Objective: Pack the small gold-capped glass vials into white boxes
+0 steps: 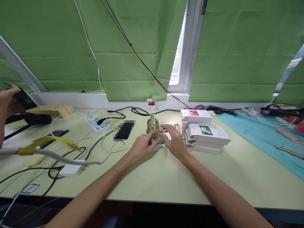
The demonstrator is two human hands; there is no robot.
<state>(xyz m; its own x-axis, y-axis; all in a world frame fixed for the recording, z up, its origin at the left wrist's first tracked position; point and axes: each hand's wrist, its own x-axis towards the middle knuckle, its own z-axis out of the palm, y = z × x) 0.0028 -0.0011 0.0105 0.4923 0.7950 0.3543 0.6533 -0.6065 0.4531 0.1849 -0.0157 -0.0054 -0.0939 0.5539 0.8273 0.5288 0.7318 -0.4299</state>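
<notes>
A close group of small clear glass bottles (pixel 150 127) with gold-coloured tops, like perfume bottles, stands at mid-table. At the near end of the group is a glass bottle (pixel 161 145), partly covered by my fingers. My left hand (pixel 143 145) has its thumb and fingers closed on this bottle's left side. From the right, my right hand (pixel 175 142) grips the same bottle with bent fingers and thumb. Just beyond my right hand sits another glass bottle (pixel 177 126), near the stacked boxes. My fingers hide much of the near bottle.
White boxes (pixel 207 134) are stacked to the right, beside a blue sheet (pixel 256 139). Leftward lie a dark phone (pixel 124 130), a power strip (pixel 98 124), a white adapter (pixel 71 169) and tangled cables. Another person's hand (pixel 9 91) shows at far left.
</notes>
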